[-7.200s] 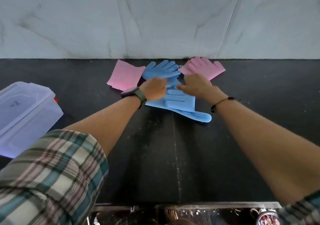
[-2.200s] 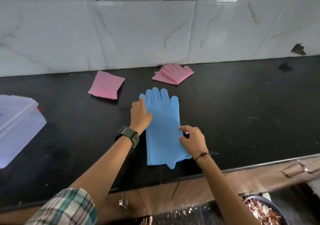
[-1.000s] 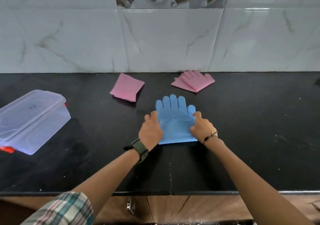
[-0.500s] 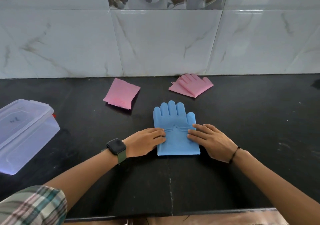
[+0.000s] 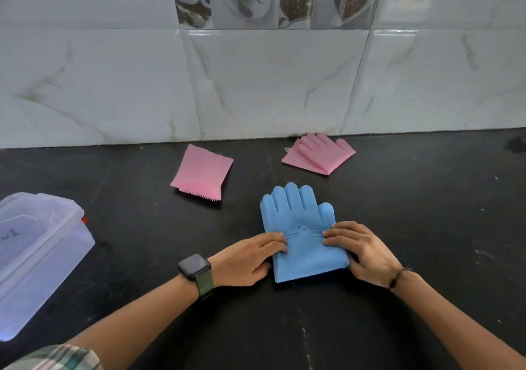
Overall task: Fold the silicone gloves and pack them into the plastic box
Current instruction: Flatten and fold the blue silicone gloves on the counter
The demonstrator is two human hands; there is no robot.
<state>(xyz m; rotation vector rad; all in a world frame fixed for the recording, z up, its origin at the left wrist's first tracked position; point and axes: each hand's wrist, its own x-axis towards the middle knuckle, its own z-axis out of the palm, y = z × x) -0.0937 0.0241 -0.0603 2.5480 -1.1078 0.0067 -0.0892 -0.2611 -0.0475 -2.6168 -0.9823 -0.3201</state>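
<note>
**Blue glove pressed flat on a black counter**

A black stone countertop (image 5: 398, 256) runs along a wall of white marbled tiles (image 5: 270, 85), with a band of picture tiles showing cups and coffee beans higher up. At the middle of the counter lies the blue glove (image 5: 299, 221), doubled over on itself, its cuff edge laid across the palm and its fingers pointing toward the wall.

The left hand (image 5: 244, 258) lies flat, palm down, on the glove's left edge, its fingertips (image 5: 280, 241) resting just under the cuff edge. The right hand (image 5: 361, 248) mirrors it on the right edge, its fingertips (image 5: 327, 234) touching the cuff line. Neither hand is closed around the glove; both are spread and pressing on it from above, with the folded lower part between them. A smartwatch (image 5: 195, 267) on a green strap sits on the left wrist, and a thin dark bracelet (image 5: 397, 277) on the right.

Beyond the left hand, toward the wall, lies a folded pink glove (image 5: 203, 174) with its bristles showing at the near edge. Beyond the right hand, close to the wall, lies a second folded pink glove (image 5: 320, 154), fingers on top. Far to the left of both hands, well apart from the gloves, stands the translucent plastic box (image 5: 42, 256) with its lid on. A plaid sleeve (image 5: 57, 358) shows at the lower left corner.
</note>
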